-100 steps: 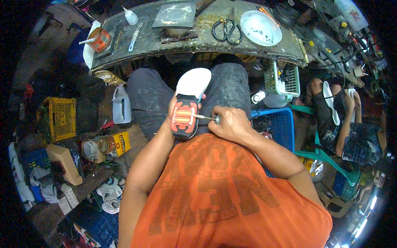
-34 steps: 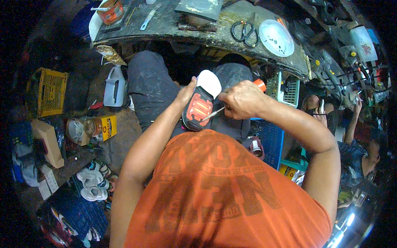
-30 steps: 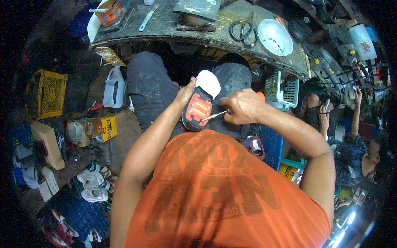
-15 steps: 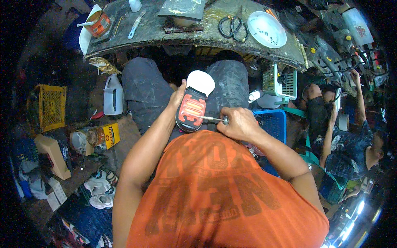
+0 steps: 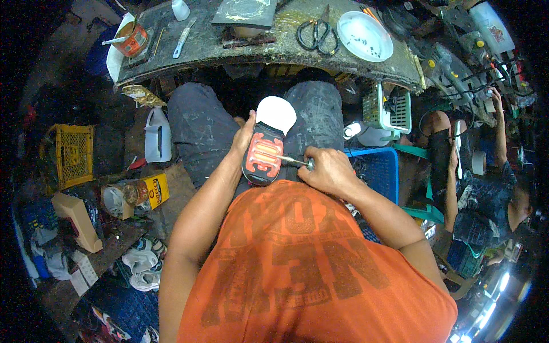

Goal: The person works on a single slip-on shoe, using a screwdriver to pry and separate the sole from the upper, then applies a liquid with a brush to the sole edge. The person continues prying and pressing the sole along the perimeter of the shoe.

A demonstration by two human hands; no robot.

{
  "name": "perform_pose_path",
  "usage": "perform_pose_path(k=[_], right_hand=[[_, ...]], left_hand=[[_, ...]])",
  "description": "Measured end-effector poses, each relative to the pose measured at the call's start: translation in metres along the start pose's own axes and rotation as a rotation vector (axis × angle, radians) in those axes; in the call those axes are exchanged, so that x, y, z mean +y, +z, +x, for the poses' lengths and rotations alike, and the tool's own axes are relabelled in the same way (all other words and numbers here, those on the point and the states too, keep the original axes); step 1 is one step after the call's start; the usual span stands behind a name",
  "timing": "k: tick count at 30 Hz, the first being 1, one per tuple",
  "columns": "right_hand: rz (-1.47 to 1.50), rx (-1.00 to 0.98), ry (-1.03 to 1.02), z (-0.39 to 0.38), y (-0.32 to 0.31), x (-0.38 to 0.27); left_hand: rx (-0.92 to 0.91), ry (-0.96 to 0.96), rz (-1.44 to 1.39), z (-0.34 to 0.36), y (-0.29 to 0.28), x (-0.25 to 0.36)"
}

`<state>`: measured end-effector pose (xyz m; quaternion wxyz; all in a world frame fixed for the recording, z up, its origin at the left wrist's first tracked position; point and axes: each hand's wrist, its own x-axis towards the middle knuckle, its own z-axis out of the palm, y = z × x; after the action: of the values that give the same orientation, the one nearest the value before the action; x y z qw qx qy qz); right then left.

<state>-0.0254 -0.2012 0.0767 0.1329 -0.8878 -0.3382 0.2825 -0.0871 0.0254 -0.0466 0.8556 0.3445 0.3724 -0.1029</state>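
Observation:
Over my lap, my left hand (image 5: 245, 132) is closed round the left side of a shoe (image 5: 263, 153), its underside turned up. That sole has a white rounded end away from me and a black end with a red and orange pattern towards me. My right hand (image 5: 329, 171) is closed on an awl-like tool (image 5: 293, 160) with a thin metal shaft; most of its handle is hidden in my fist. The shaft points left, and its tip meets the right edge of the patterned part. Whether the tip is in the sole or only against it, I cannot tell.
Ahead, a worn workbench (image 5: 189, 64) carries scissors (image 5: 317, 39), a white bowl (image 5: 365, 36), a knife (image 5: 184, 38) and an orange tin (image 5: 133, 40). Blue (image 5: 372, 171) and green (image 5: 394, 111) baskets stand right, a yellow crate (image 5: 74, 155) left. Another person (image 5: 486, 194) sits at right.
The tool's tip has shifted slightly up along the sole's right edge, and its shaft slants more. Both hands keep their hold. At right, the other person's hands have moved.

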Motion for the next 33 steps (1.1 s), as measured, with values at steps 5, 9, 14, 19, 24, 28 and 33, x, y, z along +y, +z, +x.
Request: perform_pose_path(k=[5,9,14,19,24,28,33], right_hand=[[-0.032,-0.012,-0.029,-0.005,-0.002,0.000],[-0.090,0.000,-0.004,-0.005,-0.006,0.003],[-0.114,0.011,-0.040,-0.008,-0.009,0.007],[-0.136,-0.009,-0.018,-0.006,-0.010,0.009],[-0.117,0.010,-0.013,-0.005,-0.009,0.011],[-0.125,0.022,0.012,-0.001,-0.006,0.012],[-0.108,0.062,0.023,0.000,-0.002,0.011]], left_hand=[[0.019,0.067,0.051,-0.006,0.010,0.003],[0.035,0.088,0.104,-0.008,0.012,0.005],[-0.007,0.097,0.104,-0.016,0.020,0.007],[0.069,0.099,0.184,-0.017,0.021,0.006],[0.000,0.076,0.115,-0.008,0.013,0.005],[-0.026,0.123,0.124,-0.007,0.011,0.003],[-0.025,0.088,0.147,-0.008,0.014,0.005]])
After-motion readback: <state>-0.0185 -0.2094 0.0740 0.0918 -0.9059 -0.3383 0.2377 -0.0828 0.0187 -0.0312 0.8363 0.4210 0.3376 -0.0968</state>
